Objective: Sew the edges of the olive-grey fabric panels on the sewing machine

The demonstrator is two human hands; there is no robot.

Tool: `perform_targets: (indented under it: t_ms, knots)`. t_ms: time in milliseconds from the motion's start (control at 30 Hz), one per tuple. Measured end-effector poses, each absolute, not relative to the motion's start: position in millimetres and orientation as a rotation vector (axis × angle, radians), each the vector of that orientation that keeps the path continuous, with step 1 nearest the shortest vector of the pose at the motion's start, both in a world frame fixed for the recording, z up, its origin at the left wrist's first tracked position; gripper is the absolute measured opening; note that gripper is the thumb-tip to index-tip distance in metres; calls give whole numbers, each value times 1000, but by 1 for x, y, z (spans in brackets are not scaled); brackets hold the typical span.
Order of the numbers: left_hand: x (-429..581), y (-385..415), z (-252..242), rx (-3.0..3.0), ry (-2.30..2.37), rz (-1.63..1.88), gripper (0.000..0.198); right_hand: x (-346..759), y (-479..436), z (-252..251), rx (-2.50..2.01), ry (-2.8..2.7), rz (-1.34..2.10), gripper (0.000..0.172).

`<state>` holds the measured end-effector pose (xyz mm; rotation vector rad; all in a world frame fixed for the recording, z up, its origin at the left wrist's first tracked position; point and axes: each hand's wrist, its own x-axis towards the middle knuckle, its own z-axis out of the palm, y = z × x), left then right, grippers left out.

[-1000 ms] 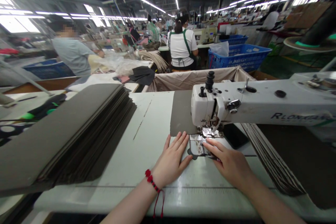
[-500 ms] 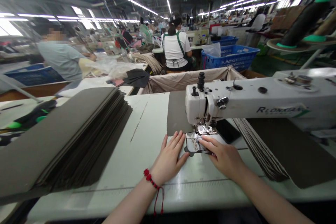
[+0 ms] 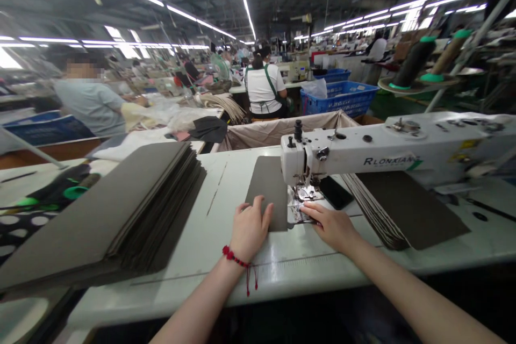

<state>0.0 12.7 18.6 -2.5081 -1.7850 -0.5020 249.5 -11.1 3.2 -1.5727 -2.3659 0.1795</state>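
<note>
A dark grey flat panel (image 3: 264,180) lies on the table beside and partly behind the head of a white sewing machine (image 3: 342,150). My left hand (image 3: 250,228) rests on the panel's near left part, fingers spread and bent, thumb apart. My right hand (image 3: 334,224) lies by the metal needle plate (image 3: 296,214), its fingers stretched out onto the plate in front of the presser foot (image 3: 308,193). Whether anything small is beneath those fingertips is hidden.
A thick stack of grey panels (image 3: 133,209) stands on the left. Right of the needle, a black phone (image 3: 336,193) lies near another panel stack (image 3: 407,207). Thread cones (image 3: 413,62) stand at right. Beyond the table are a cloth-lined bin (image 3: 258,134), blue crates (image 3: 338,98) and co-workers.
The grey panel has come towards me, its near edge now beside the needle plate. My left hand has shifted left on it, fingers more bent. My right hand stays by the plate.
</note>
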Motion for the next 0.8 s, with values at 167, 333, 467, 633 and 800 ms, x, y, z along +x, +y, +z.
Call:
perform_targets:
  t_ms: [167,333,467,633,800]
  knots:
    - [-25,-4,11,-2383,-1864,-426,42,252,-14,10,-1578,-2355,197,54]
    - [-73,-52,0,-2498,-1799,-310,60,270,-53,17,-1622,-2242,268,43]
    - [-95,-73,-3,-2804,-1701,-357,65,279,-104,17,-1665,-1930,561,21]
    - [-75,-69,-5,-2897,-1661,-423,48,267,-158,10,-1725,-1753,941,26]
    - [-50,-61,-1,-2919,-1585,-385,37,248,-183,-12,-1650,-1635,1219,25]
